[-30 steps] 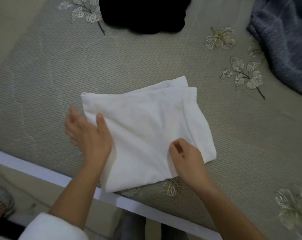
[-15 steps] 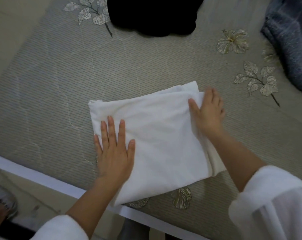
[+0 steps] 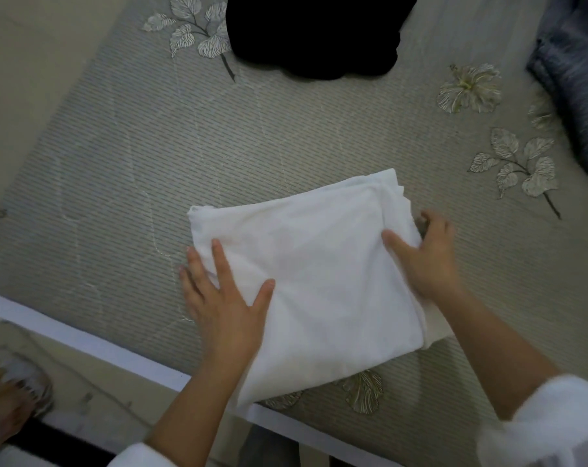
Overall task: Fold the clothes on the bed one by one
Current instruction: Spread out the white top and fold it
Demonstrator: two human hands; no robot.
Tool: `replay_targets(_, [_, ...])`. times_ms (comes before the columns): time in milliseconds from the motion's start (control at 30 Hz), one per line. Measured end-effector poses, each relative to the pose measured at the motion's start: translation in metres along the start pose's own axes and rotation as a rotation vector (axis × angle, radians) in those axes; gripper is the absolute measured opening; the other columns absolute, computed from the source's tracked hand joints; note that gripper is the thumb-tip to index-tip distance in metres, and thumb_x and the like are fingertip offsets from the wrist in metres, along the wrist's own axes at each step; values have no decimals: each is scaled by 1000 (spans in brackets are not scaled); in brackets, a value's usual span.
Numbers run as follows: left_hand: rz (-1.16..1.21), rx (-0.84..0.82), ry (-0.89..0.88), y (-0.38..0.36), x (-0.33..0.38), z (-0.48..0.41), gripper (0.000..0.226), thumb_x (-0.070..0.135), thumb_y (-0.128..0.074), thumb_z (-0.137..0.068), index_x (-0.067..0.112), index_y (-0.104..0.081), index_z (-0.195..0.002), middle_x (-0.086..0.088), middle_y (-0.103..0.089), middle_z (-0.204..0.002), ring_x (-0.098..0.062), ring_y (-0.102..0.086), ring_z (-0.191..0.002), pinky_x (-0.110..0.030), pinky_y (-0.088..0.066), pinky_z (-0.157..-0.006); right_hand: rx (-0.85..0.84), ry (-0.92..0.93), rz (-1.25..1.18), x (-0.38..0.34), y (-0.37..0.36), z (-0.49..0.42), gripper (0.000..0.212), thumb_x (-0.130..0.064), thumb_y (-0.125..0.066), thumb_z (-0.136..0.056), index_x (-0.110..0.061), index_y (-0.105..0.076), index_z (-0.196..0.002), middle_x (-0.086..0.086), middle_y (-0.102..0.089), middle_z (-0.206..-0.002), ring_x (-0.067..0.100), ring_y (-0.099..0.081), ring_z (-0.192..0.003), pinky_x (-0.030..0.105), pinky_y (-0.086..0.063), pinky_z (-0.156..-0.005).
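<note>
- A bed (image 3: 144,156) fills the view, covered in a ribbed grey-green spread printed with pale leaves and flowers; a white bed edge (image 3: 83,342) runs along the bottom, from 9 o'clock towards 6 o'clock.
- A white garment (image 3: 319,281), folded into a rough rectangle, lies just below centre. Its near corner reaches the bed's edge at 6 o'clock.
- The left hand (image 3: 225,308) lies flat at the garment's 9 o'clock side, fingers straight and spread wide. The thumb and one finger press on the cloth; the others lie along its border.
- The right hand (image 3: 427,261) holds the 3 o'clock side, thumb on top and fingers curled round the stacked layers.
- Those layers look staggered and not lined up.
- A black garment (image 3: 319,32) sits at 12 o'clock, well apart, and a blue-grey cloth (image 3: 575,96) at 2 o'clock.
- A foot in a slipper (image 3: 12,392) shows on the floor at 8 o'clock.
- Likely risks: the uneven layers could slip from the right hand's hold and open out if that side is lifted. The near corner could slide off the bed if the cloth is dragged towards the person.
</note>
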State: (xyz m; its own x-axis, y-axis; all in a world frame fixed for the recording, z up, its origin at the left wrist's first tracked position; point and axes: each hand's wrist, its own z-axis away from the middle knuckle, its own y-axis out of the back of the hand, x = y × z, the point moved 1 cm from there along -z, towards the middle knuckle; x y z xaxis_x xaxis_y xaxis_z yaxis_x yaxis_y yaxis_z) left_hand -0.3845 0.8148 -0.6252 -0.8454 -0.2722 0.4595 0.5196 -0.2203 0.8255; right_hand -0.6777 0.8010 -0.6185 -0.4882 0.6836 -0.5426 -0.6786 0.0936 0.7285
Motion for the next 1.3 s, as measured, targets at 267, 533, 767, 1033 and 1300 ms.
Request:
replay_targets(267, [397,-96,404,35,9,15,104,29,-79,-75,20,-8,-152,-17,-23,-150,-32,-38,-128,-41,-35,-102,-184,-420,-252,12,19,35,60,-45,-80,-70,-14,-51,-112,-7,-54,-88,5,-50,-73,23,-36,-54])
replay_targets(533, [675,-236,464,67,25,32,16,16,-68,-82,19,-63,-96,7,-67,-85,-9,-61,-75,-24,-45,-56,-202,-265,-301,-8,64,87,20,-19,-77,-74,-8,-68,-88,6,-71,-89,18,-66,-75,29,-49,-59])
replay_targets(767, [583,-376,203,71,99,76,25,11,-68,-83,15,-61,-106,-2,-65,-97,-15,-61,-82,-29,-47,-68,-114,-354,-398,46,143,150,27,-16,-76,-76,-10,-66,-101,7,-68,-99,23,-65,-87,41,-54,-82])
replay_targets(1033, [460,-775,-207,0,241,170,38,-5,-69,-77,17,-60,-107,-2,-69,-101,-11,-65,-87,-22,-50,-68,137,-488,-597,191,279,221,20,-13,-71,-81,-18,-63,-99,-2,-66,-91,13,-63,-78,27,-47,-61])
replay_targets(1300, [286,-822,-465,-121,395,303,67,17,-66,-85,31,-34,-142,10,-61,-107,-13,-60,-96,-37,-49,-84,348,-658,-827,363,396,275,18,-6,-70,-82,-7,-67,-99,7,-69,-100,24,-65,-88,33,-51,-68])
